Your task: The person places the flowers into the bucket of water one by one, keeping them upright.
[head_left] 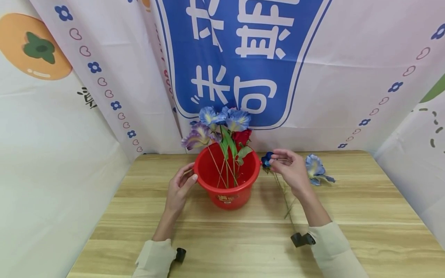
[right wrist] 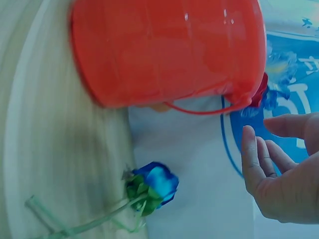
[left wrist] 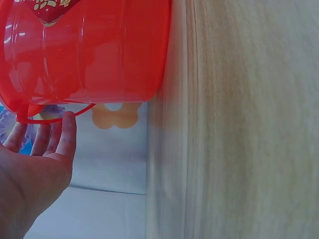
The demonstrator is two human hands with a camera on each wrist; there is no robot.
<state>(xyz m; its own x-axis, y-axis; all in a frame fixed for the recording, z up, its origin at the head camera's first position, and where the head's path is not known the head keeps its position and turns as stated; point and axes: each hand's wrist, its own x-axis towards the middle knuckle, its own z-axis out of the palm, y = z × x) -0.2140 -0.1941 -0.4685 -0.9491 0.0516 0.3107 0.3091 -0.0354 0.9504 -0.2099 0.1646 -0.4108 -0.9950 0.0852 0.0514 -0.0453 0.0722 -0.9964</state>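
Observation:
A red bucket [head_left: 227, 199] stands on the wooden table with artificial flowers in it: blue irises [head_left: 238, 120], a purple iris [head_left: 196, 136] and a red rose [head_left: 242, 136]. My left hand [head_left: 178, 189] is at the bucket's left side, thumb against the rim. In the left wrist view, that hand's fingertips meet the thin red handle [left wrist: 47, 121]. To the right of the bucket my right hand [head_left: 290, 170] hovers with nothing in it, thumb and fingers apart. Beneath its fingertips lies a dark blue rose [right wrist: 158, 184] with a green stem, loose on the table.
A light blue iris [head_left: 315, 169] lies on the table [head_left: 222, 239] right of the right hand, its stem crossing toward the front. Behind the table hangs a white printed cloth [head_left: 323, 96] with a blue panel.

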